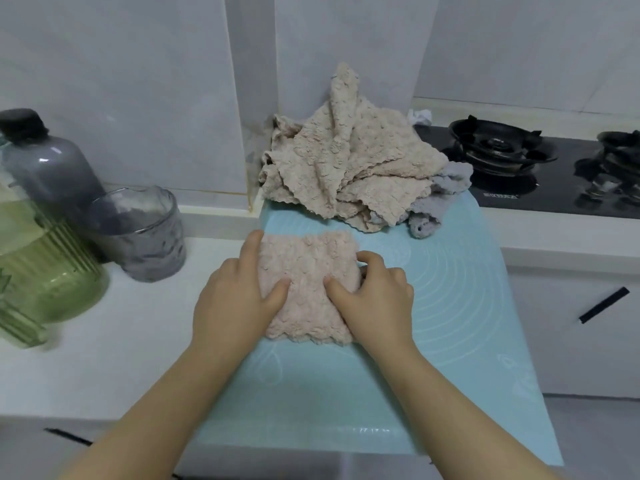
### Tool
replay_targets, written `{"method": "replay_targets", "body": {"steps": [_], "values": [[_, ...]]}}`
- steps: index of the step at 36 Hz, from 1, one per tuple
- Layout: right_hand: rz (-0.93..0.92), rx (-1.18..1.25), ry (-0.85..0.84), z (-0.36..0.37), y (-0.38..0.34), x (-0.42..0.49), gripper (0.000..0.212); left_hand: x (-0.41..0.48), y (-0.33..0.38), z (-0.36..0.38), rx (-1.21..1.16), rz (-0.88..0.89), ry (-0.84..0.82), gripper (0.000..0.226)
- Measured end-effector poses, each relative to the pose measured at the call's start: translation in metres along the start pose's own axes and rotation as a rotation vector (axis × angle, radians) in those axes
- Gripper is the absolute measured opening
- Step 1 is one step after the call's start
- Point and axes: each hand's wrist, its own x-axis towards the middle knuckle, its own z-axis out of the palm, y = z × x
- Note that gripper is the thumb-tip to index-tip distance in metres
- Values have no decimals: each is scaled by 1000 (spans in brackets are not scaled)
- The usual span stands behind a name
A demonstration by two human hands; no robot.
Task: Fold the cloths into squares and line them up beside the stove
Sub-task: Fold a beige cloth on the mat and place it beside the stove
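Note:
A pink fluffy cloth [308,271], folded into a rough square, lies on the light blue mat [450,306]. My left hand [235,292] grips its left edge, thumb on top and fingers along the side. My right hand [374,292] holds the right edge with its thumb on top and its fingers curled at the side. Behind it a heap of unfolded beige cloths [346,161] is piled at the mat's far end, with a grey-lilac cloth [436,199] sticking out from under its right side. The black gas stove [519,168] sits to the right of the heap.
On the white counter at left stand a green ribbed glass jar [41,258], a dark grey bottle [45,161] and a clear glass cup [142,233]. White tiled wall rises behind. The mat hangs over the counter's front edge; a cabinet door with a black handle [604,304] is below right.

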Motion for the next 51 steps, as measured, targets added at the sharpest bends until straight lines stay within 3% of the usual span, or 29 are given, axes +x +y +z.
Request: {"method": "replay_targets", "body": {"steps": [6,11,14,20,27,33,35,42,51], "values": [[189,-28,-96,-10,-14,-3,65,1,13,-11,11,-120,-243,68],[322,45,-223,-21,-29,-5,36,14,10,-34,-365,-335,-423,77],[376,193,-248,-28,-31,-8,25,19,13,-43,-632,-500,-472,83],[636,751,-201,-58,-29,-16,15,18,42,-49,-1024,-645,-576,78],[664,972,-186,-114,10,-16,24,22,103,-25,-1085,-537,-730,74],[700,1116,-22,-166,61,-19,37,18,176,6,-1103,-441,-876,35],[713,1152,45,-186,82,-17,43,16,207,20,-1093,-418,-890,31],[700,1185,174,-278,176,-6,48,5,335,81,-1102,-336,-979,46],[683,1150,212,-419,312,10,45,-26,523,166,-1150,-306,-1042,56]]}}
